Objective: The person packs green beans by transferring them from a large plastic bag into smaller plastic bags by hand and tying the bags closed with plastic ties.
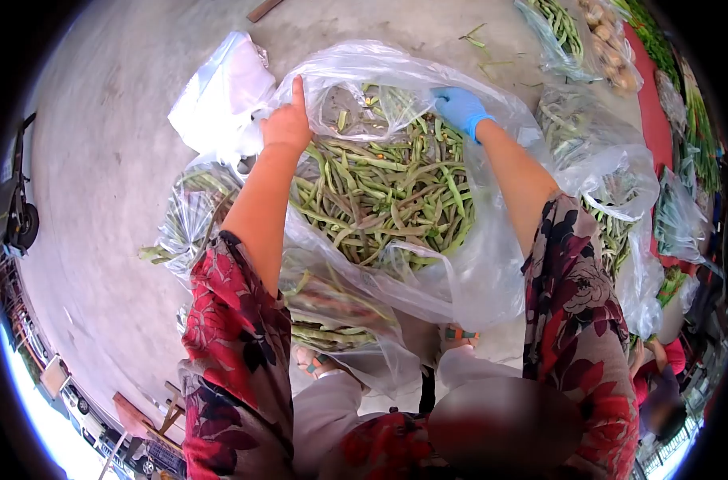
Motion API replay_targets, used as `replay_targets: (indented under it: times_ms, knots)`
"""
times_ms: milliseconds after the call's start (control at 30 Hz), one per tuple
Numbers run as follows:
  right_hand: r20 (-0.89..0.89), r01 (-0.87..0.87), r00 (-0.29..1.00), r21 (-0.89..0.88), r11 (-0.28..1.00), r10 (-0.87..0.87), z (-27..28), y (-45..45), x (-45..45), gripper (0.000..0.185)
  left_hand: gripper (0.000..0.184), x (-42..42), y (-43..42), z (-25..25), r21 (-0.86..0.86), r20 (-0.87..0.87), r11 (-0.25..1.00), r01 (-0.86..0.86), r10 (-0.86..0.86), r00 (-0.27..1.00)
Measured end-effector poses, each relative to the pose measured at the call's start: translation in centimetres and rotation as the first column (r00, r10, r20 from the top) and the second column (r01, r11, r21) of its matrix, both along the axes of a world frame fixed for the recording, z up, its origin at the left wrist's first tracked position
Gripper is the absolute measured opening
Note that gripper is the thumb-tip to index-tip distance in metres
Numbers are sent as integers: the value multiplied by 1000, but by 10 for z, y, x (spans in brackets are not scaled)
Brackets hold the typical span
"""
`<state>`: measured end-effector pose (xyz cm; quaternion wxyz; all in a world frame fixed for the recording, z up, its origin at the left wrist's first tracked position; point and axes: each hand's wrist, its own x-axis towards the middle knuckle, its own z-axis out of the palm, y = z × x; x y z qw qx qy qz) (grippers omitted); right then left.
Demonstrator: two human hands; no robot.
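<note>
A large clear plastic bag [500, 272] lies wide at its mouth in front of me, filled with long green and brownish bean pods [388, 192]. My left hand [287, 126] is at the bag's left rim, its index finger stretched out and the other fingers curled against the plastic. On the far right side, my right hand [460, 110] wears a blue glove. Its fingers are together on a fold of the bag's rim, above the pods; the fingertips are partly hidden. Loose pod bits and a few seeds show near the bag's far inner side.
A white plastic bag [224, 96] sits left of the pods. More bagged beans [332, 312] lie by my feet, with another bag [200, 200] at left. To the right are further bags [596, 136] and a bag of round brown produce [612, 48]. Another person [660, 368] is at lower right.
</note>
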<state>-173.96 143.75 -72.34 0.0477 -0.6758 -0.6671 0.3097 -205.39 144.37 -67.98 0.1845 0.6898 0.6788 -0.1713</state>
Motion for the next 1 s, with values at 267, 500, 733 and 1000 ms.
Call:
replay_targets:
  times_ms: [267,500,733,1000]
  knots:
    - [-320,-144,938,-21,989,130,121,-41,5,24,23,-52,15,47,-183,562,940,-286,339,754]
    - [-783,-87,605,-246,965,-144,193,-73,-2,31,21,-62,-23,110,-496,867,818,-291,485,-114]
    - [-952,100,149,-255,962,-268,257,-57,16,36,60,-39,-58,129,131,902,991,-30,-107,418]
    - [-698,77,712,-34,996,-79,288,-66,13,31,43,-60,-43,96,-413,763,870,-268,491,419]
